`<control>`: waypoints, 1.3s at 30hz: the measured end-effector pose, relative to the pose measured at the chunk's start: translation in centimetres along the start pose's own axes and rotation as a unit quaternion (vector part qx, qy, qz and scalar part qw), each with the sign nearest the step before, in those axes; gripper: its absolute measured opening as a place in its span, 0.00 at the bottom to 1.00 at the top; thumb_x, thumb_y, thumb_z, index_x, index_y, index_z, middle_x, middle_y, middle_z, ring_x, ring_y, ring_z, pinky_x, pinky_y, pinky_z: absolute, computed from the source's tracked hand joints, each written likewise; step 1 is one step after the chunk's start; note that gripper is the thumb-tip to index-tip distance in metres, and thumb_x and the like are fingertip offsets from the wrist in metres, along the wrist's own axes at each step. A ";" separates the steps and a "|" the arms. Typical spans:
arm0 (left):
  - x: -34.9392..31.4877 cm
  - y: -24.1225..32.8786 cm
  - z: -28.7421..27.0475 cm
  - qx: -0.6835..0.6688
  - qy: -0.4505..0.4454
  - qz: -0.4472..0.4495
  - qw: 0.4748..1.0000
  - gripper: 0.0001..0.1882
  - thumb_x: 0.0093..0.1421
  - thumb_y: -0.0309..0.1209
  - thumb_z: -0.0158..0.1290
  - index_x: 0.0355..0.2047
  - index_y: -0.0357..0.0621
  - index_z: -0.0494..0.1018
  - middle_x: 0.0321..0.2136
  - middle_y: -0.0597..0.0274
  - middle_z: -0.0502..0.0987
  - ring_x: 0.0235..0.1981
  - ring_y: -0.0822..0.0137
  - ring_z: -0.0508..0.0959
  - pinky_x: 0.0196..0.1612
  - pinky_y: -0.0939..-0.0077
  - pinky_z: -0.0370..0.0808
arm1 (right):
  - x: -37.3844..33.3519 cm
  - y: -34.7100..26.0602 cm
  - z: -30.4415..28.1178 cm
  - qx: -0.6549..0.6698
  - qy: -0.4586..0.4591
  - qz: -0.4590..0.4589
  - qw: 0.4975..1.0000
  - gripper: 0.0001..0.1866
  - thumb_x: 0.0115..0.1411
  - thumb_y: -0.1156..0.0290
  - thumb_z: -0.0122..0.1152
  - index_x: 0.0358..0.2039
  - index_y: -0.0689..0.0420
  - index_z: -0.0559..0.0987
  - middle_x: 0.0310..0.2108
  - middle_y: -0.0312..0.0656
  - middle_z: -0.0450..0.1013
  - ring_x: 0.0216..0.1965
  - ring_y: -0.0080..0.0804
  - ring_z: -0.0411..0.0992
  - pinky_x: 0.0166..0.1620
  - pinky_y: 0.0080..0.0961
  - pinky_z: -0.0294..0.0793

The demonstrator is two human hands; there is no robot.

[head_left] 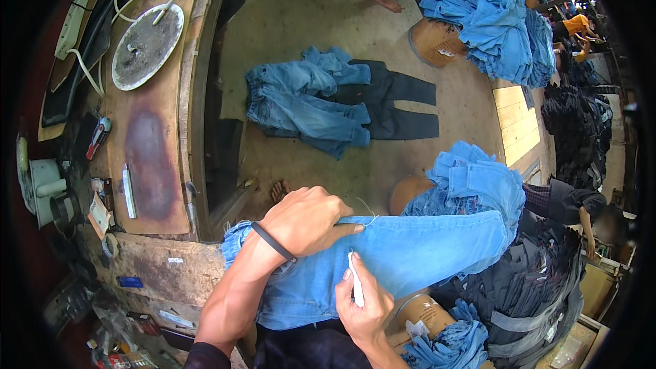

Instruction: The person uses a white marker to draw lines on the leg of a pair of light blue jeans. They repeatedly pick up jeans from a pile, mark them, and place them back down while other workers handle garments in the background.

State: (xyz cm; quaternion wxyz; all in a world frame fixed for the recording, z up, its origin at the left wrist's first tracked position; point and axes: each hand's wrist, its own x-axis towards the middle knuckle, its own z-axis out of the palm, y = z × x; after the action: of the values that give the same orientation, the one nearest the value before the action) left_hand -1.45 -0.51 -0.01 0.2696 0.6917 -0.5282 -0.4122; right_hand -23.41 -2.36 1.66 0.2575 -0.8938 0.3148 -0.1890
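Note:
Light-blue jeans [424, 239] lie stretched across in front of me, gathered waistband at the left, far end over a denim heap. My left hand [304, 222], with a black band at the wrist, presses down on them and pinches their far edge between thumb and fingers. Fine loose threads stick up beside the thumb. Just nearer to me, my right hand [365, 307] is closed round a slim white-handled tool [357, 280]. Its narrow tip points at the denim; whether it touches the cloth I cannot tell.
Left stands a worn bench [154, 164] with a round metal plate [147, 48], a cutter knife [99, 138] and a power strip [72, 20]. Folded jeans [301, 99] lie on the floor ahead. Denim piles [506, 24] and dark garments [526, 287] crowd the right; other people are beyond.

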 end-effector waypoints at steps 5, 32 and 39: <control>0.0 0.2 -0.2 -0.005 -0.018 -0.013 1.000 0.22 0.66 0.47 0.62 0.37 0.37 0.86 0.28 0.39 0.83 0.35 0.38 0.83 0.40 0.49 0.81 | -0.1 0.0 -0.1 0.000 -0.001 -0.017 1.000 0.22 0.56 0.87 0.67 0.53 0.70 0.83 0.20 0.42 0.76 0.17 0.31 0.73 0.24 0.26 0.75; -0.1 0.2 0.1 0.001 -0.015 -0.029 0.999 0.21 0.66 0.47 0.62 0.38 0.38 0.86 0.28 0.40 0.83 0.34 0.39 0.83 0.40 0.49 0.81 | -0.4 -0.3 -0.6 -0.012 -0.015 0.017 1.000 0.22 0.56 0.88 0.66 0.53 0.71 0.83 0.24 0.46 0.80 0.19 0.33 0.77 0.27 0.27 0.78; -0.6 0.7 0.2 -0.005 -0.016 -0.026 1.000 0.20 0.67 0.46 0.62 0.38 0.38 0.86 0.28 0.40 0.83 0.34 0.39 0.84 0.40 0.49 0.81 | -0.8 -0.6 -0.9 -0.002 -0.029 0.041 0.999 0.22 0.54 0.88 0.67 0.52 0.72 0.83 0.25 0.48 0.81 0.20 0.34 0.78 0.28 0.27 0.79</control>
State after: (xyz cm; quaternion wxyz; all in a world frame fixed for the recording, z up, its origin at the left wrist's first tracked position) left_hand -2.04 -0.11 0.59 0.2536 0.6974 -0.5119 -0.4328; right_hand -24.10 -1.72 2.57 0.2723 -0.8858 0.3436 -0.1519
